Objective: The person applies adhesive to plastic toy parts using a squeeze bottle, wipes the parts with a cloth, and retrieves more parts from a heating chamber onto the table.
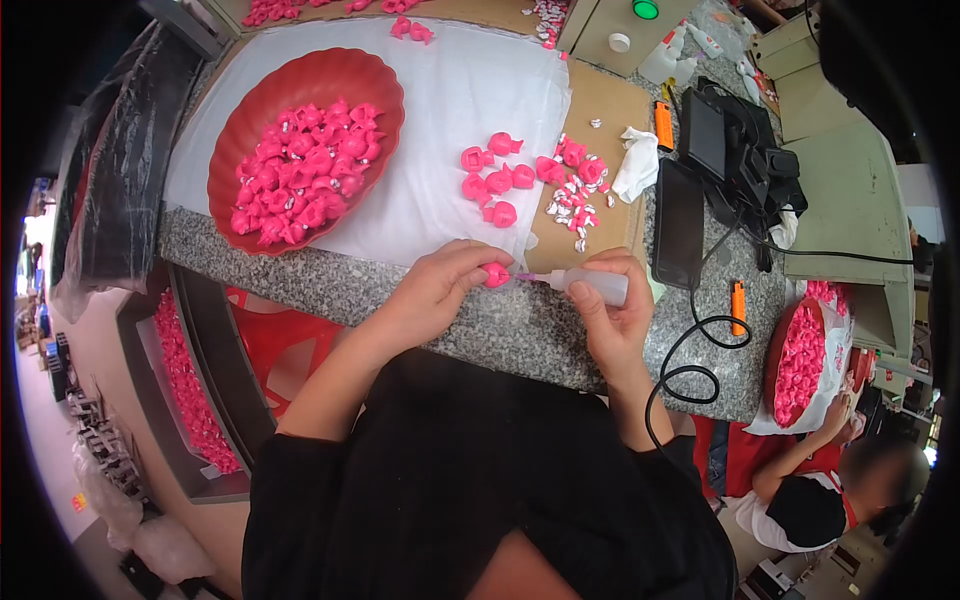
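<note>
My left hand (pixel 435 293) pinches a small pink plastic piece (pixel 496 274) between thumb and fingers, above the front edge of the stone worktop. In my right hand (pixel 617 310) is a translucent squeeze bottle (pixel 597 285), held sideways. Its thin purple nozzle (pixel 533 277) points left, its tip at or very near the pink piece; I cannot tell whether they touch. Just beyond my hands, several loose pink pieces (pixel 500 182) lie on a white sheet (pixel 420 130). Small pink-and-white parts (pixel 572 208) are scattered beside them on brown cardboard (pixel 605 110).
A red scalloped bowl (pixel 385 90) full of pink pieces stands at the left. Right of the cardboard are a black phone (pixel 679 225), dark devices, a looping black cable (pixel 690 370) and orange cutters (pixel 738 307). A co-worker (pixel 810 500) sits at lower right by another filled bowl.
</note>
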`<state>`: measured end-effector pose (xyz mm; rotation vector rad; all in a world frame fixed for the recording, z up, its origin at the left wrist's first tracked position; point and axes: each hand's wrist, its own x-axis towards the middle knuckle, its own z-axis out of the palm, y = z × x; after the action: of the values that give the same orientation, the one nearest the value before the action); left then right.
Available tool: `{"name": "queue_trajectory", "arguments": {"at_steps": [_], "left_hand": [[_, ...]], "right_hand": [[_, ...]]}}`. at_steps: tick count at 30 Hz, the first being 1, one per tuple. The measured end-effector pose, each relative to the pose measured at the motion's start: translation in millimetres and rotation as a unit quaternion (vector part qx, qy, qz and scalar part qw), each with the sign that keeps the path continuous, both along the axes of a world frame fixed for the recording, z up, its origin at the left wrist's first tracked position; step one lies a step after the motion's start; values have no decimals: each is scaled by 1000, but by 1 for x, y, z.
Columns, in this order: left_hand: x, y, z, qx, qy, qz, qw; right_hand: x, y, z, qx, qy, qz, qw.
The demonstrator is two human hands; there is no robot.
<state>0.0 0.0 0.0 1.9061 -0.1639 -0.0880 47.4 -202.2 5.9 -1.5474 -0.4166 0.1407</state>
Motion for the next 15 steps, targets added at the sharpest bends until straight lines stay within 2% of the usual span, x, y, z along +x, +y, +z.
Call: {"name": "queue_trajectory", "arguments": {"at_steps": [15], "left_hand": [[0,-1,2,22,-16,-11,1000]], "right_hand": [[-2,0,-1,1,-12,5,1000]]}}
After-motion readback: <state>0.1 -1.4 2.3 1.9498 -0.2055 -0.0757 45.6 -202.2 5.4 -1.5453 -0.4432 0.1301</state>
